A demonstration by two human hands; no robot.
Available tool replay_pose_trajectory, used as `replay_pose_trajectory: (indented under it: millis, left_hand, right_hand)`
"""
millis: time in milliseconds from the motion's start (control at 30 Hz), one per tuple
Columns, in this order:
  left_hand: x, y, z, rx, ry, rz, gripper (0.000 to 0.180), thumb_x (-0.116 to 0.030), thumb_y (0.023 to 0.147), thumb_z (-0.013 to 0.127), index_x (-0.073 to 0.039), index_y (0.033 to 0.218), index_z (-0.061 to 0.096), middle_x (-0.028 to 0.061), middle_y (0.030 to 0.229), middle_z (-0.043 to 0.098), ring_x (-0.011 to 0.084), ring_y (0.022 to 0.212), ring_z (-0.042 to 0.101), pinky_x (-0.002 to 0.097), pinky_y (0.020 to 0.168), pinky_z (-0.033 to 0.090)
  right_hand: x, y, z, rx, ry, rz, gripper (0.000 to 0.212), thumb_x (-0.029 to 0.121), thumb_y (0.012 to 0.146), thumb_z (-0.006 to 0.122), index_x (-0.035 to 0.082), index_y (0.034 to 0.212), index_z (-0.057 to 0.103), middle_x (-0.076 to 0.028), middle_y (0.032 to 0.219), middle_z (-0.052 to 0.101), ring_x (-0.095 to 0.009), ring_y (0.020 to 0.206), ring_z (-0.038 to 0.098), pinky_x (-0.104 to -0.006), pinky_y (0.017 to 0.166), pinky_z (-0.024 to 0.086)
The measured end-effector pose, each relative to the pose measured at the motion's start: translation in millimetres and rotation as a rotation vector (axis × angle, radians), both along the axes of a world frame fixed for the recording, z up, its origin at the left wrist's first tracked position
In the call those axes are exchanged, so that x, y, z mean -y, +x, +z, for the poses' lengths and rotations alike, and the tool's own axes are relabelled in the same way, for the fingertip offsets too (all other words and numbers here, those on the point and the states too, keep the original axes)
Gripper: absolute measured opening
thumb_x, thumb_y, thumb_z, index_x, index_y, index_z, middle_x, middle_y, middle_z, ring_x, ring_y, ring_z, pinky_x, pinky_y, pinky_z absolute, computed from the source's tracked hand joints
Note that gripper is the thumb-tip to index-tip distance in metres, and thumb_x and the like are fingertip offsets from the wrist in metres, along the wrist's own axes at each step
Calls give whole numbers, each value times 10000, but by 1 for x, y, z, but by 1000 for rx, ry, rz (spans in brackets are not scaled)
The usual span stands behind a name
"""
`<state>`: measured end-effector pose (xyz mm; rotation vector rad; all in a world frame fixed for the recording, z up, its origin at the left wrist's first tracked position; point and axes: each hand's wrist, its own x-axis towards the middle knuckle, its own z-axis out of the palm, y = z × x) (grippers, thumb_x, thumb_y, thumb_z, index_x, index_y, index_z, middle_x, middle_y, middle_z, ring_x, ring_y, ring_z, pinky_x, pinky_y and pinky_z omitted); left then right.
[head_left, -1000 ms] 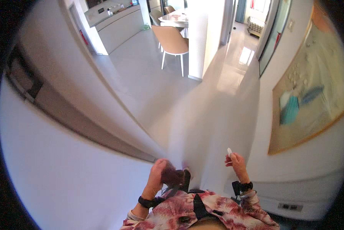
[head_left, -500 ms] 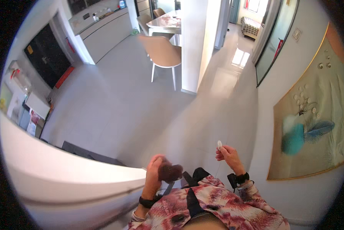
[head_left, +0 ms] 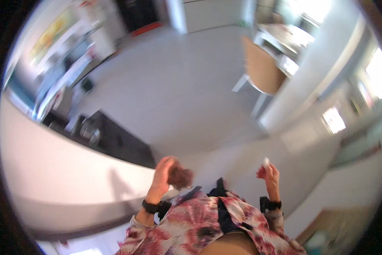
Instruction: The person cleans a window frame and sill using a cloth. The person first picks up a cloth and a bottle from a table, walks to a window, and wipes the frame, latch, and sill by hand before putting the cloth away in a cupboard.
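Observation:
My left hand (head_left: pixel 159 177), at the lower middle, is closed round a dark reddish-brown, soft-looking bundle (head_left: pixel 181 176). The bundle sticks out to the right of my fingers, and its exact kind is blurred. Further right, my right hand (head_left: pixel 273 176) is raised with the fingers pinched on a small white object (head_left: pixel 266 161). The white piece pokes up above the fingertips; it is too small to name. A dark band circles each wrist, and the hands are well apart in front of my patterned red and white top (head_left: pixel 191 216).
A pale curved wall (head_left: pixel 72 165) runs along my left, with a dark low cabinet top (head_left: pixel 118 140) behind it. Ahead spreads the grey floor (head_left: pixel 178 89). A tan chair (head_left: pixel 263 68) and a table (head_left: pixel 280 36) stand by a white pillar (head_left: pixel 314 68) at the right.
The view has swung to the left, so the chair and pillar now appear further right and more of the dark cabinet top shows. Both hands keep hold of the same things.

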<state>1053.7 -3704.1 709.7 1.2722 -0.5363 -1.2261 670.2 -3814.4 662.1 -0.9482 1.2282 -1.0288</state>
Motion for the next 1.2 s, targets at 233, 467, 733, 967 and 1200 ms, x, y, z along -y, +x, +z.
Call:
replay_pose_trajectory:
  millis: [233,467,733,967,1200]
  left_hand:
    - [0,12,28,86,-44,182,211,-1,915,365,49,1104,448,128,1047,534,192,949,573,310,880,459]
    - [9,57,5,867,-261,206,208,-6,914,388,55,1103,450,136,1063,537,191,943,581,313,870,467]
    - [92,135,13,324,-55,466,218,-179,952,422,-16,1049,529,105,969,585,193,895,586,325,793,486]
    - [153,196,14,-144,-84,608,264,-298,946,438,-72,1035,541,71,872,575,178,826,568,319,766,479]
    - [198,236,2,-205,-33,630,306,-344,933,462,-74,1053,544,77,847,577,166,799,558,308,758,482]
  right_hand:
    - [89,61,5,-88,40,277,277,220,939,449,-15,932,595,-71,737,607,-157,608,619,-281,550,537]
    - [165,148,-4,-118,41,493,291,219,940,462,-32,973,604,-73,746,612,-155,614,622,-279,554,540]
    - [265,260,30,-334,-87,619,301,242,921,522,-1,768,611,-50,672,605,-110,595,576,-251,559,486]
    - [346,329,54,-181,-6,512,280,247,944,497,-11,926,604,-60,765,628,-114,652,613,-252,571,514]
    - [387,360,40,-159,99,547,299,244,949,499,-28,1052,565,-93,843,636,-149,687,639,-275,595,551]
